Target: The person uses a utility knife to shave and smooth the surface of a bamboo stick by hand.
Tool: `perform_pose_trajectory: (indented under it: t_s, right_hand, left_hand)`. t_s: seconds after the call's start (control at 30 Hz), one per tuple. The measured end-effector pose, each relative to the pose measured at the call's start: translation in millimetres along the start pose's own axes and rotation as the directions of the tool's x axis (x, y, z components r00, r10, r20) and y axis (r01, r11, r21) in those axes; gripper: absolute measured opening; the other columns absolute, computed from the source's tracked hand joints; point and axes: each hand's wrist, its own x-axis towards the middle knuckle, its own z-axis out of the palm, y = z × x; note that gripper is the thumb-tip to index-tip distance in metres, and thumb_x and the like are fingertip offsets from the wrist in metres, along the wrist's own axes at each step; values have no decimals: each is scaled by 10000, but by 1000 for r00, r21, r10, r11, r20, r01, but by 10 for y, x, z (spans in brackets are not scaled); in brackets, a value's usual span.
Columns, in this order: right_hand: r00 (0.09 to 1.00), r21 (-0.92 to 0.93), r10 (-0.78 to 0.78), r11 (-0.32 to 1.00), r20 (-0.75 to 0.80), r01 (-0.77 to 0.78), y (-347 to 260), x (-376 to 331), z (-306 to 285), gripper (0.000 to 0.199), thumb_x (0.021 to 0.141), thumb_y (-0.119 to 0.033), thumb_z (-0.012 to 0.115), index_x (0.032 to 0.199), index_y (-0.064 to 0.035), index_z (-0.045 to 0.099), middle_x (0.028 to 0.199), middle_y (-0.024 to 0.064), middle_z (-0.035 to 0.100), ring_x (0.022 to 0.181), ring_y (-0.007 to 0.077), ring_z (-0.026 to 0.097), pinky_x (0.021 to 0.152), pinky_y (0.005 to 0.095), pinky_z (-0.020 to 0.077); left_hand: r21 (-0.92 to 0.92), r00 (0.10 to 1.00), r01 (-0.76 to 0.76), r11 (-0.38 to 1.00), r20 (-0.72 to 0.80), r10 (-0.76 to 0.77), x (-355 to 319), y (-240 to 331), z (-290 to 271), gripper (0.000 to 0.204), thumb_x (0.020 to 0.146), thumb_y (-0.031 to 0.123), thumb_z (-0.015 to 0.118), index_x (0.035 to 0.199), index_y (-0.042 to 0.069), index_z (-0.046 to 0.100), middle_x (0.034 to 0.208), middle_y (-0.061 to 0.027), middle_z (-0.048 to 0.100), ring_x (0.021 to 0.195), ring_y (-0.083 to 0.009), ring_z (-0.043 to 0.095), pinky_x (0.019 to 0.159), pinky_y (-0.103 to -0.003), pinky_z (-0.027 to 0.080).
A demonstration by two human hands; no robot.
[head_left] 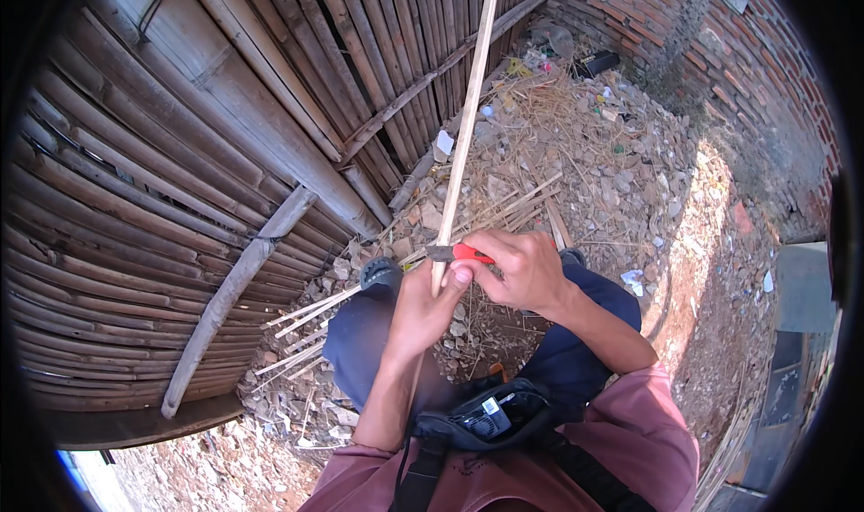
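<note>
A long pale bamboo strip [466, 121] runs up and away from me, leaning slightly right. Its lower part passes through my left hand [421, 303], whose fingers are closed around it. My right hand [520, 267] grips a small knife with a red handle [470, 254]. The knife's short dark blade lies across the strip just above my left hand, touching it. My right thumb presses near the left thumb. Some of the handle is hidden by my right fingers.
Split bamboo strips [310, 318] lie on the rubble ground left of my legs, others [522, 204] ahead. A bamboo slat wall [180, 197] rises close on the left, a brick wall [756, 71] at the far right. A black waist bag [486, 417] sits on my lap.
</note>
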Motion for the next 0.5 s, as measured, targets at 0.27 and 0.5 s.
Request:
perform_pose_trajectory:
  t_s: [0.27,0.5]
  right_hand:
    - [987,45,-27,999,158,20,77,37,-120,181,960,-294,755,1012,-122,733,797,105,752,666,328,735,564,447,556]
    - [996,-1,-7,1000,83,8,-6,2,-79,177,944,-287,772,1009,-127,733,802,89,756,646,299,733,533,425,543]
  left_hand:
    - [-33,995,-99,995,-5,99,2,7,19,339,1038,253,773,1184,-25,644,867,7,613,800,-70,509,678,-279,436]
    - [-14,999,-31,999,36,32,-23,13,-16,315,1064,275,741,1164,-12,658,825,24,594,738,-62,499,636,-273,422]
